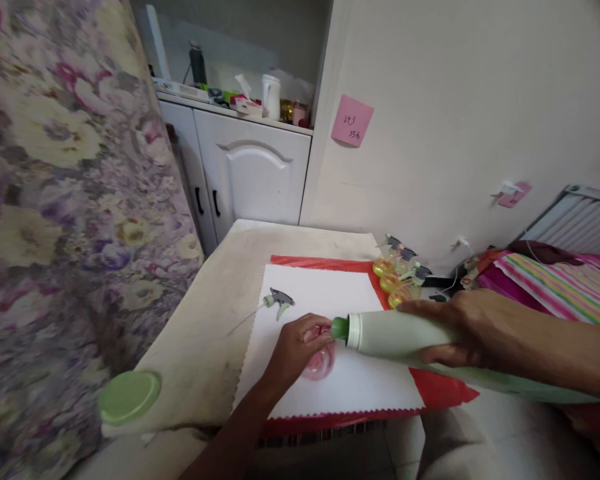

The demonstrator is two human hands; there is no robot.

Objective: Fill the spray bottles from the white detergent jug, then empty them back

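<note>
Right grip [461,328] wraps the pale green bottle [395,335], tipped nearly level; left grip [296,343] pinches the pink bottle [319,363] by its neck, bulb just below. Pouring, it seems: next move wants steady tilt, mouths aligned.

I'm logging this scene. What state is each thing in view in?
Pale green bottle: neck threads bare, tipped nearly level, gripped by the right hand.
Spray head: detached, lying on the white sheet.
Pink bottle: held in the left hand, without a spray head.
Yellow bottles: grouped together.
Green lid: lying flat; whether it covers anything is unclear.
Cabinet door: shut.
Tissue box: open, tissue sticking out.
</note>
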